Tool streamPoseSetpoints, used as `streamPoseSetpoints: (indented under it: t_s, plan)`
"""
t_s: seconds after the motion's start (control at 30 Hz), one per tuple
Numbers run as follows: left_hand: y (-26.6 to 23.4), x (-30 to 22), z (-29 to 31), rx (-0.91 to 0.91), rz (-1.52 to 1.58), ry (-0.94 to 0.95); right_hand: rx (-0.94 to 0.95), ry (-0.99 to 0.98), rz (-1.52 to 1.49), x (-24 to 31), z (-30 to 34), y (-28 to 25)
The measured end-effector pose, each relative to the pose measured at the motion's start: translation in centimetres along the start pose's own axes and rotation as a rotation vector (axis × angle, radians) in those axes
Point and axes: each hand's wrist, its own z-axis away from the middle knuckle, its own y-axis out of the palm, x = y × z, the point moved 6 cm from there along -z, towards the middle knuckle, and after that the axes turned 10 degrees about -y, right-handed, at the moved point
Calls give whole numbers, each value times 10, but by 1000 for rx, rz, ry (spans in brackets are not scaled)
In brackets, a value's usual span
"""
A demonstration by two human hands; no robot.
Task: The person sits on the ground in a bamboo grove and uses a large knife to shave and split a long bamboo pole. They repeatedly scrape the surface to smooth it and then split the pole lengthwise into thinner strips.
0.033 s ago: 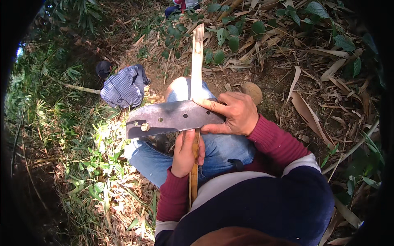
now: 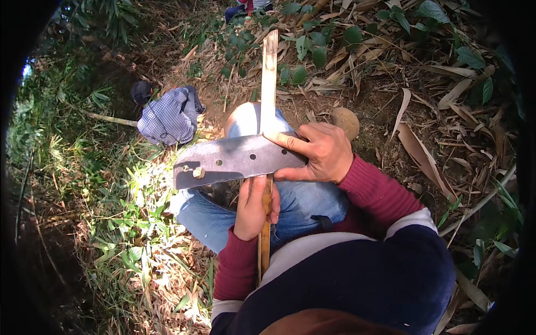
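A broad grey machete blade (image 2: 237,162) with several round holes lies crosswise over a long split bamboo strip (image 2: 268,84). My right hand (image 2: 324,151) is closed on the blade's right end, index finger along the upper edge and thumb near the lower one. Its handle is hidden from view. Just below the blade, my left hand (image 2: 254,209) wraps round the strip, fingertips close to the lower edge. The pale strip runs from beyond my knees back toward my body, over my jeans (image 2: 304,201).
To the left, a person in a checked shirt (image 2: 166,120) and dark cap crouches beside a bamboo pole (image 2: 109,119). Another person (image 2: 248,10) shows partly at the top. A round tan object (image 2: 345,123) lies past my right hand. Dry bamboo sheaths (image 2: 424,159) litter the right side.
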Motion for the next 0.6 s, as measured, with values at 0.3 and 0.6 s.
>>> streamPoseSetpoints:
  t_s: [0.3, 0.6]
  plan:
    - [10, -20, 1, -23, -92, 43, -21, 416, 88, -139, -55, 11]
    - [10, -13, 5, -7, -51, 8, -205, 477, -453, -115, -14, 28]
